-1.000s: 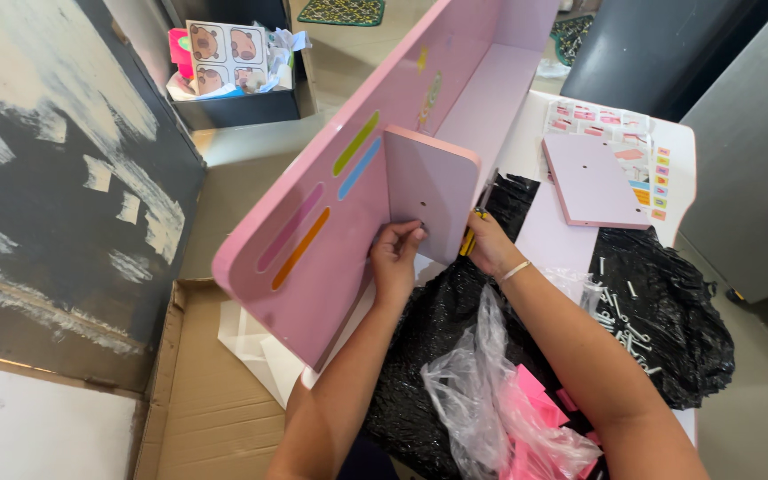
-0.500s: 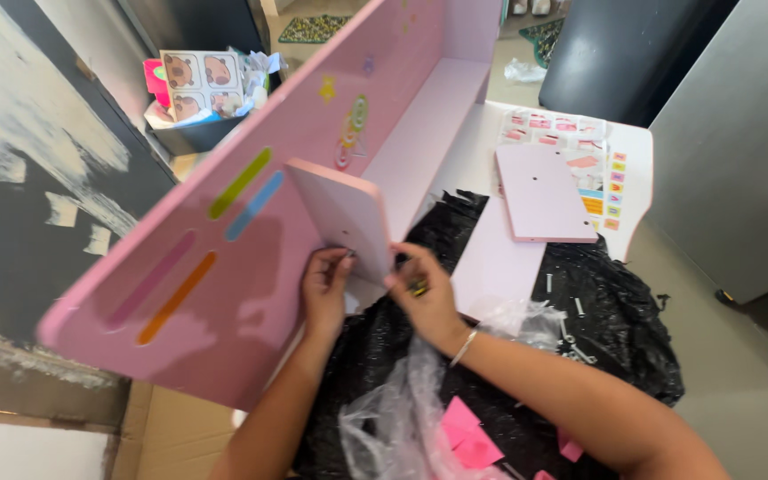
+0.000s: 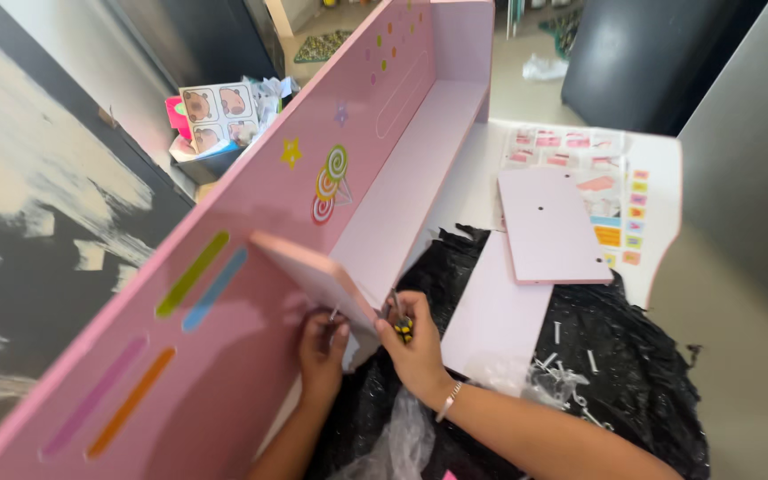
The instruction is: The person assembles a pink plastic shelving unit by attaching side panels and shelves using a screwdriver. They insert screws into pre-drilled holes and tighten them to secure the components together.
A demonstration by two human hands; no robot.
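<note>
Screwdriver (image 3: 402, 322) sits gripped in your right hand (image 3: 418, 351), tip at the small panel (image 3: 317, 277) standing edge-on against the big pink board (image 3: 251, 293). Left hand (image 3: 322, 347) pinches that panel's lower edge. Keep it square and drive straight, with steady pressure.

Black plastic sheet (image 3: 642, 391) on floor (image 3: 740, 293)

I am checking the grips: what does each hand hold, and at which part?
The left hand holds the small pink panel at its near lower edge. The right hand grips a screwdriver by its black-and-yellow handle.
</note>
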